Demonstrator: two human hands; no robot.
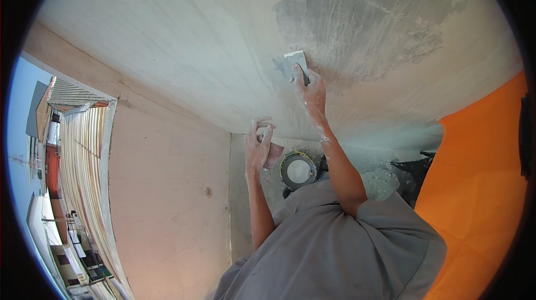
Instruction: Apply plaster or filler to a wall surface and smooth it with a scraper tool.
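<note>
My right hand is closed round the handle of a putty knife. Its pale blade rests against the wall, at the lower edge of a darker grey patch. Lower and to the left, my left hand is raised with bent fingers and white smears on them. A flat reddish-brown piece shows at its palm, apparently gripped there; the fingers partly hide it and its kind is unclear. Splashes of white dot both my hands and the right forearm.
Close to my body stands a round dark bucket with white material in it. Orange sheeting hangs at the right, beside a crumpled black thing. A low pinkish wall lies at the left, with roofs outside beyond it.
</note>
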